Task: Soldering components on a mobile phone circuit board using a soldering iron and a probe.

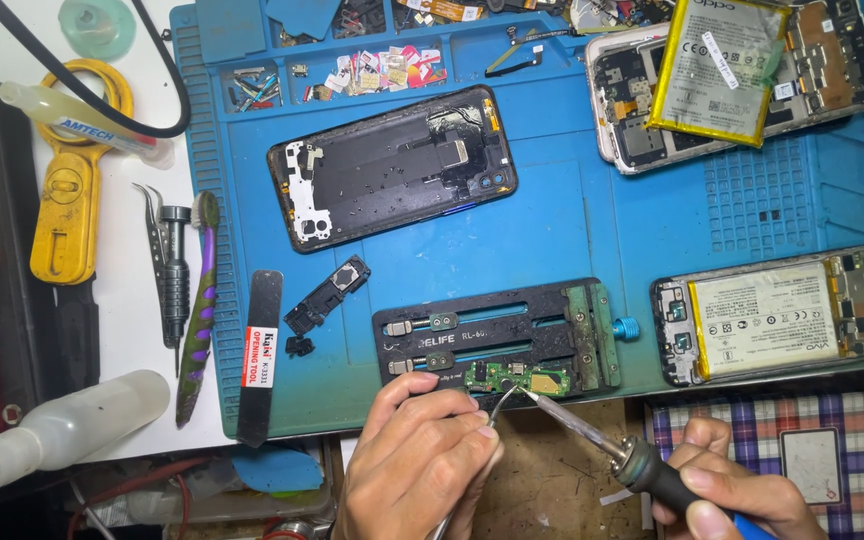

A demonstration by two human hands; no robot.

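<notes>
A small green circuit board (512, 379) is clamped at the front edge of a black board holder (497, 335) on the blue work mat (572, 230). My left hand (417, 455) grips metal tweezers (497, 405), whose tips touch the board. My right hand (737, 490) holds a soldering iron (592, 435), its tip resting on the board's right part. An opened black phone (392, 165) lies on the mat behind the holder.
Two opened phones with batteries lie at right (782, 315) and upper right (732, 80). At left are a black opening tool (260, 355), tweezers and a screwdriver (170, 275), a purple-green brush (197, 310), a squeeze bottle (62, 425) and a yellow tool (67, 210). Mat trays hold small parts (372, 72).
</notes>
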